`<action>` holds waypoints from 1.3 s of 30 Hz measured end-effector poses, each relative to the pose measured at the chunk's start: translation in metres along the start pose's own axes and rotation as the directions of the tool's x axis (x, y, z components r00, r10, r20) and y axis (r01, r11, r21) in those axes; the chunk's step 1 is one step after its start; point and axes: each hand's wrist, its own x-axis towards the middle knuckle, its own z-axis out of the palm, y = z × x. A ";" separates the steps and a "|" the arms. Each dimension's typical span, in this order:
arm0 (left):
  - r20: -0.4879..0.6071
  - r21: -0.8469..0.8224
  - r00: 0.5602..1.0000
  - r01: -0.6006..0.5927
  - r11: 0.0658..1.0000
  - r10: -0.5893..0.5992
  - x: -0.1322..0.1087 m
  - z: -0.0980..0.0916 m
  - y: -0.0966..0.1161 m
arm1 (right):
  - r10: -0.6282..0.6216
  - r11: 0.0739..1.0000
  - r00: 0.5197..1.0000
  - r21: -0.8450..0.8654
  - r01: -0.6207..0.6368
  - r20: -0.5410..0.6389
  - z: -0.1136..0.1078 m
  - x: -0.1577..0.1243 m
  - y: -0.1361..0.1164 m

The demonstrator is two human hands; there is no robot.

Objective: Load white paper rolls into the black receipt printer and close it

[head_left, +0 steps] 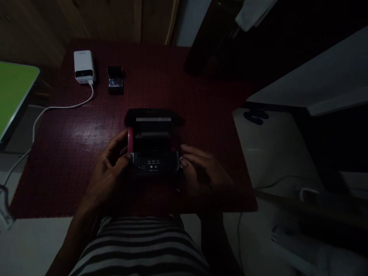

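A small black-and-red device, which looks like a portable printer, lies on the red table with its lid tipped open at the back. Icons and small buttons mark its front panel. My left hand holds its left side, the thumb on the front corner and the fingers along the red edge. At the right side, my right hand has thumb and fingertips drawn together against or very near the device. A tiny pale spot shows between those fingertips, too dark to name. The inside of the device is mostly in shadow.
On the table, a white power bank has a white cable running off the left edge. Beside it sits a small black item with a shiny patch. A green-topped surface is at left; dark slippers lie on the floor.
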 end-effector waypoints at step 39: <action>0.138 0.192 0.897 -0.441 0.877 0.421 0.005 -0.011 -0.069 | -0.141 0.990 0.937 0.043 0.134 0.321 -0.016 0.095 -0.004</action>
